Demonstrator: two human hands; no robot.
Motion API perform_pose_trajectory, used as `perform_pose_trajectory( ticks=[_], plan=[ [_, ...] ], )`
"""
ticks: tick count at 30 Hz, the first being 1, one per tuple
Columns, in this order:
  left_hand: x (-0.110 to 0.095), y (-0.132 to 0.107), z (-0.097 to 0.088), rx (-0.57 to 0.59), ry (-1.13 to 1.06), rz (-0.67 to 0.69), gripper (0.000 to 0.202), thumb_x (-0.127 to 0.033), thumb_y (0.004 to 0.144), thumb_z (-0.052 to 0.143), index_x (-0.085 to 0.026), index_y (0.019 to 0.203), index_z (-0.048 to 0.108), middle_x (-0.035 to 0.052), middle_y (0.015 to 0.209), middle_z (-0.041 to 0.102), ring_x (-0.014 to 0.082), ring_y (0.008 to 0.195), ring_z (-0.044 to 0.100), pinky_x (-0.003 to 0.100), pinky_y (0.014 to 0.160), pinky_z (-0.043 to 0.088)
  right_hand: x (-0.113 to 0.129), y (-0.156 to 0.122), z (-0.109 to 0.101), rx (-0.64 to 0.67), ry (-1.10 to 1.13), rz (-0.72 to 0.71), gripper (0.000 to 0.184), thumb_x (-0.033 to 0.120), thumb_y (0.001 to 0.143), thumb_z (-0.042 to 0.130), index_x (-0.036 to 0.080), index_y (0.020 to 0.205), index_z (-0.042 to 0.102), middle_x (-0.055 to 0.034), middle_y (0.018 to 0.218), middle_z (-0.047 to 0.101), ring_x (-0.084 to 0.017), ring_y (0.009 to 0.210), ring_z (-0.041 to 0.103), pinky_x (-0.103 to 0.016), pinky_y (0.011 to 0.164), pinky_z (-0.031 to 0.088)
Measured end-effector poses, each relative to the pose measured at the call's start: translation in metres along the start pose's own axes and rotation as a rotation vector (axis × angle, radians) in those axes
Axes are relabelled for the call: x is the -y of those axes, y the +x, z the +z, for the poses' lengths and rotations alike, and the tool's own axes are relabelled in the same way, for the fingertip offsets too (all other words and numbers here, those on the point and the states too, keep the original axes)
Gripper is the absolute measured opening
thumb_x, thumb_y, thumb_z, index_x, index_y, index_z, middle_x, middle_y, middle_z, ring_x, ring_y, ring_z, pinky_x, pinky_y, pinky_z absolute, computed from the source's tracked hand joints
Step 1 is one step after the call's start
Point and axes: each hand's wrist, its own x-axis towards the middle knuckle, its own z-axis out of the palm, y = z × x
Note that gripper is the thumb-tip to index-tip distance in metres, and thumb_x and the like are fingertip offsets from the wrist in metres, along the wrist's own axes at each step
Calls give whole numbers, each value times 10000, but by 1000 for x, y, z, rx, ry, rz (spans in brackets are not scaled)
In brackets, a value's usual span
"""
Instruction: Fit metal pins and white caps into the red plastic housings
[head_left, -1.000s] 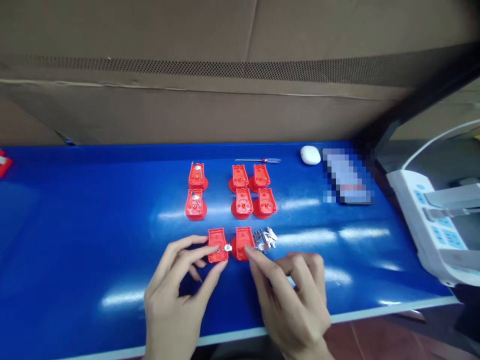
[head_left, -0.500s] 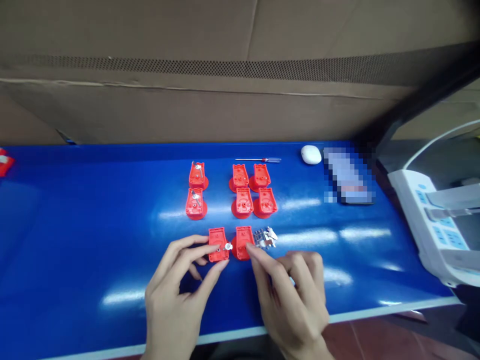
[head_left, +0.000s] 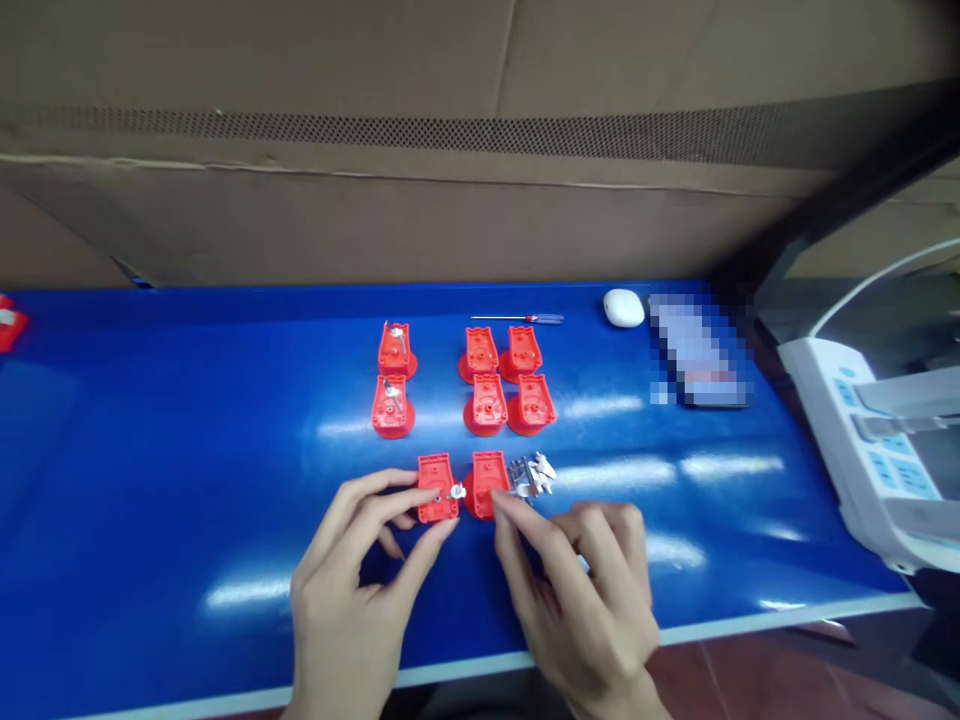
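Note:
My left hand [head_left: 360,585] grips a red plastic housing [head_left: 434,473], thumb at its near right corner and fingers along its left side and top. A small silvery metal piece [head_left: 457,491] sits at that housing's right edge. Beside it stands a second red housing [head_left: 489,470] on a round base. Over its lower right part, my right hand [head_left: 589,590] is closed in a pinch of thumb and index finger; what the tips hold, if anything, is hidden. Several small metal parts [head_left: 531,476] lie in a cluster just beyond the right fingertips.
Farther back are two red housings [head_left: 389,408] with metal pieces on them, and several more [head_left: 489,405] to their right. A screwdriver [head_left: 544,319], white rounded case [head_left: 623,308] and blurred phone-like object [head_left: 694,350] lie behind. A white device [head_left: 862,450] stands right on the blue table [head_left: 187,450].
Almost nothing differs. My right fingertips have shifted very slightly over the second housing; my left hand keeps its grip on the first.

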Motion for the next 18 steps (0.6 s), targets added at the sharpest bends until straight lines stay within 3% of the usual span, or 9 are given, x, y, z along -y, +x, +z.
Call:
perform_pose_trajectory(
  ticks=[11, 15, 18],
  plan=[
    [1, -6, -3, -35, 35, 56, 167, -291, 983, 869, -309, 1145, 833, 3, 1305, 728, 111, 773, 678, 304, 762, 620, -1, -4, -15, 55, 42, -49, 306, 25, 997, 756, 160, 1272, 758, 13, 750, 601, -172, 701, 503, -350, 693, 462],
    [1, -17, -2, -151, 110, 194, 195, -167, 984, 861, -296, 1131, 858, 8, 1258, 734, 112, 845, 701, 297, 822, 601, -9, -14, -20, 107, 36, -44, 278, 40, 1021, 756, 142, 1279, 767, 6, 755, 592, -171, 726, 505, -340, 710, 462],
    [0, -22, 1, -212, 168, 309, 292, -47, 958, 858, -273, 1143, 869, -1, 1126, 732, 95, 841, 683, 271, 795, 567, -18, -22, -19, 131, 16, -73, 397, -2, 1012, 730, 180, 1363, 770, -4, 776, 583, -180, 756, 504, -331, 716, 452]
  ],
)
